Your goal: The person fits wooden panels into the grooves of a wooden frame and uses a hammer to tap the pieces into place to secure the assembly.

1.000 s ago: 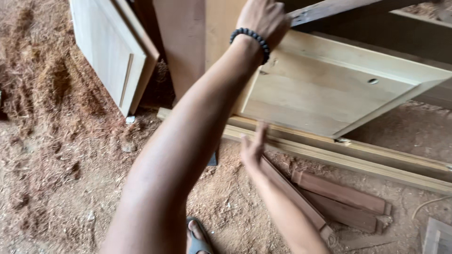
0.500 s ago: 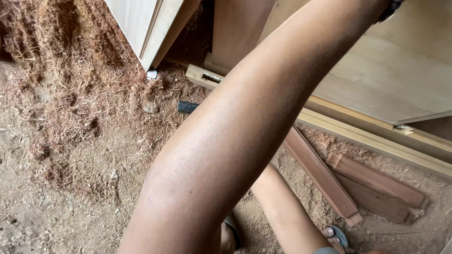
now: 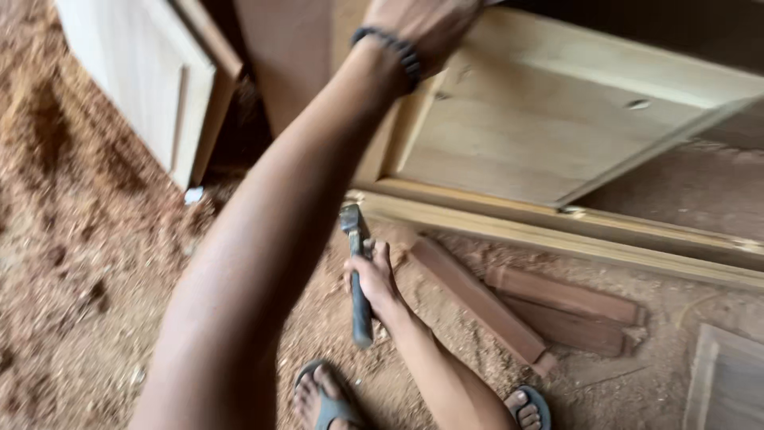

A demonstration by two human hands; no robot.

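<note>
Left hand (image 3: 422,28), wrist ringed by a dark beaded bracelet (image 3: 390,49), rests on the top edge of a pale wooden panelled cabinet door (image 3: 541,119) standing tilted above the ground; its fingers are cut off by the frame, so their spread cannot be told. Right hand (image 3: 374,283) is wrapped tight around the dark handle of a metal-headed hammer (image 3: 356,271), head up, just below the door's lower rail. Reddish wooden offcuts (image 3: 525,306) lie near on the sawdust-covered ground (image 3: 79,263).

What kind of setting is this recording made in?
Most likely a carpentry workshop with a dirt floor. Sawdust and shavings cover the ground, unfinished wooden panels lean about, offcuts lie loose, and the right hand holds a hammer.
</note>
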